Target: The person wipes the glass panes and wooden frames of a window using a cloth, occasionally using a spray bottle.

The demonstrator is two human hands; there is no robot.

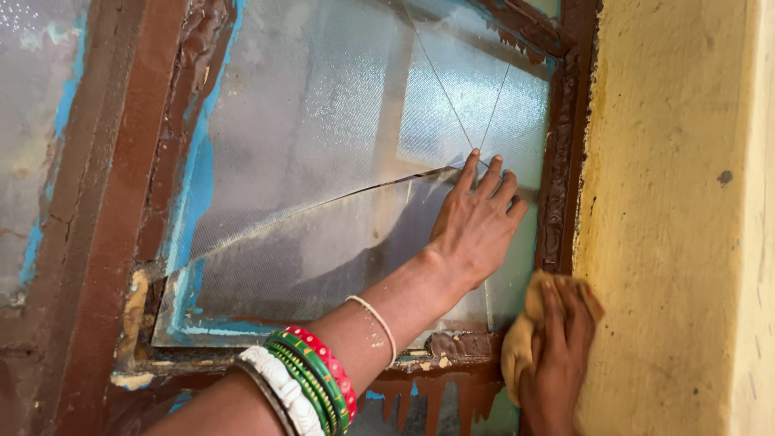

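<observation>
My left hand [476,222] lies flat, fingers together, on a cracked frosted glass pane [323,129], just below where several cracks meet. The forearm wears green, red and white bangles and a thin cord. The pane sits in a brown wooden window frame [113,218] with flaking blue paint. My right hand [557,347] presses a tan cloth [517,347] against the lower right corner of the frame, where crumbling putty shows.
A rough yellow wall [678,202] borders the window on the right. A second frosted pane [32,121] shows at the far left, beyond the brown upright. Cracked putty lines the frame's bottom edge [452,347].
</observation>
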